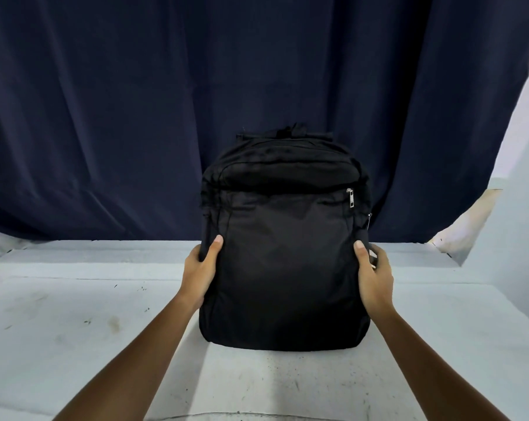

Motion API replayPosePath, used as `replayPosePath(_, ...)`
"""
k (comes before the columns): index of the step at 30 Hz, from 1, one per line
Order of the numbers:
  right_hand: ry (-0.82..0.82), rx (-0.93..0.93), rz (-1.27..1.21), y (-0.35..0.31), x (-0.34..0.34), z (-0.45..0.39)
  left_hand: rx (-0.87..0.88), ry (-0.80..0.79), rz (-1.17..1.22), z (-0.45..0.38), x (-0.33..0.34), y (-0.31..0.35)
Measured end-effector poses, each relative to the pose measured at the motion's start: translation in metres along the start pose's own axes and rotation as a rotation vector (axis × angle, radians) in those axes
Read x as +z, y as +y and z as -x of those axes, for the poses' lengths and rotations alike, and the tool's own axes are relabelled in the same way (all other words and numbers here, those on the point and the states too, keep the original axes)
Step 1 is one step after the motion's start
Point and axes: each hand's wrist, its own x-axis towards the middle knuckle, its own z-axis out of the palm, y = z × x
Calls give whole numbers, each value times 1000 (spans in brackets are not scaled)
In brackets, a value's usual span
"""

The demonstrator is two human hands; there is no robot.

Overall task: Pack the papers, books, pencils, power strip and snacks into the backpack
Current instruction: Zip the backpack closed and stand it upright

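A black backpack point(284, 238) stands upright in the middle of the white table point(74, 314), its front panel facing me and its zippers closed. My left hand point(201, 268) grips its left side, thumb on the front panel and fingers wrapped behind. On the opposite side my right hand point(374, 275) grips the bag the same way, thumb on the front. A silver zipper pull point(350, 198) hangs at the upper right of the front pocket. No papers, books, pencils, power strip or snacks are in view.
A dark blue curtain point(196, 86) hangs right behind the backpack across the whole back. A pale wall point(524, 208) closes the right side. The table surface is scuffed with small dark marks.
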Motion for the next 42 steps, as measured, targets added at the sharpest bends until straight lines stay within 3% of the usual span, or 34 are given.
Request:
replayPosePath(3, -43, -74, 7, 4, 1, 15, 16, -15, -7, 11, 0, -10)
replayPosePath(10, -48, -48, 134, 1, 14, 21, 28, 46, -81, 13, 7, -15)
replayPosePath(16, -71, 111, -92, 9, 1, 0, -80, 9, 86, 12, 3, -7)
replayPosePath(24, 158, -87, -271, 7, 7, 13, 24, 228, 235, 22, 13, -3)
replayPosePath(29, 140, -71, -227, 1, 11, 6, 1, 188, 218, 15, 15, 2)
replayPosePath(33, 32, -25, -167, 3, 13, -5, -38, 165, 189, 5, 13, 0)
replayPosePath(42, 21, -180, -96, -17, 13, -7, -65, 142, 189, 3, 9, -5)
